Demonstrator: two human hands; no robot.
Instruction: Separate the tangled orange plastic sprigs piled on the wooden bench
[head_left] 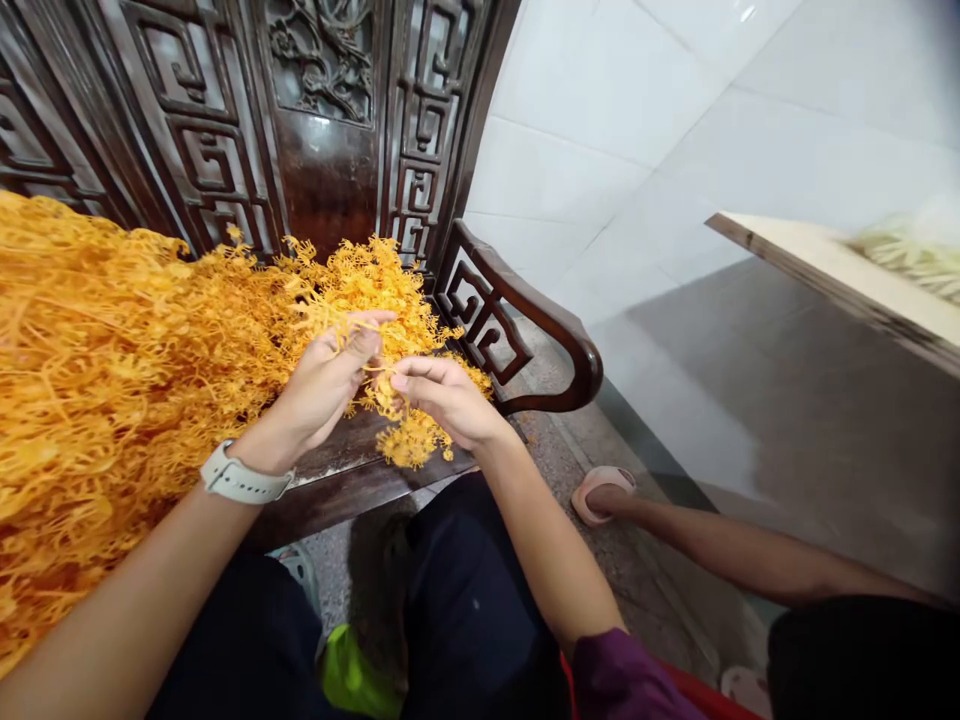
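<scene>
My left hand [330, 375], with a pale watch strap on its wrist, is closed with thumb against fingers on an orange plastic flower sprig. Some of its thin stems [326, 318] stick out beyond the fingers. Close by on the right, my right hand [448, 400] pinches an orange sprig [412, 440] whose frilly tufts hang below the fingers. Whether the two hands hold one piece or two I cannot tell. Behind and left of them, a large heap of the same orange sprigs [135, 370] covers the wooden bench seat [330, 500].
The bench has a carved dark backrest [322, 180] and a curved armrest [555, 320] just right of my hands. A board [817, 265] with pale strands on it juts in at the right. Another person's leg and sandalled foot [604, 495] are at the lower right.
</scene>
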